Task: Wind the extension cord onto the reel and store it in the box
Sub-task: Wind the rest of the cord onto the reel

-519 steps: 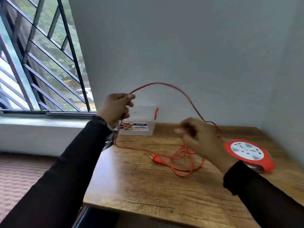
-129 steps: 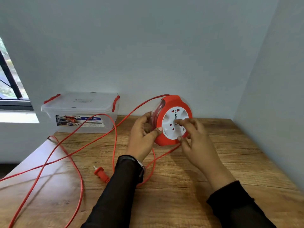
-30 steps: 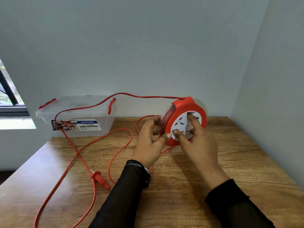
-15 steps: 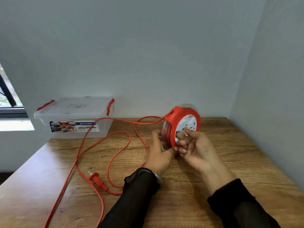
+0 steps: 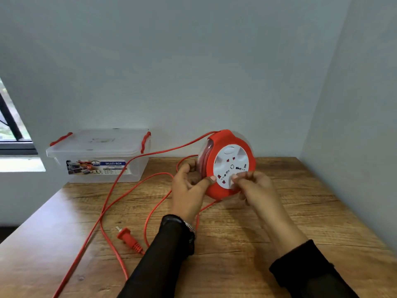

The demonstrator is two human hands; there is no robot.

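The red reel (image 5: pixel 227 138) with a white socket face is held upright above the wooden table (image 5: pixel 279 211). My left hand (image 5: pixel 189 190) grips its left rim, thumb on the front. My right hand (image 5: pixel 255 188) pinches the white face at its lower edge. The orange cord (image 5: pixel 137 158) leaves the reel's top, sags left past the box, and trails off the table's front edge. Its plug (image 5: pixel 127 236) lies on the table beside my left sleeve. The clear lidded box (image 5: pixel 98 155) with red clips stands at the back left.
Grey walls close off the back and the right side of the table. A window (image 5: pixel 10 125) with a sill is at far left. Cord loops lie across the left half of the table, in front of the box.
The reel has tilted so its white face points more toward me, and it sits a little higher. The cord has shifted on the table and the plug lies further right.
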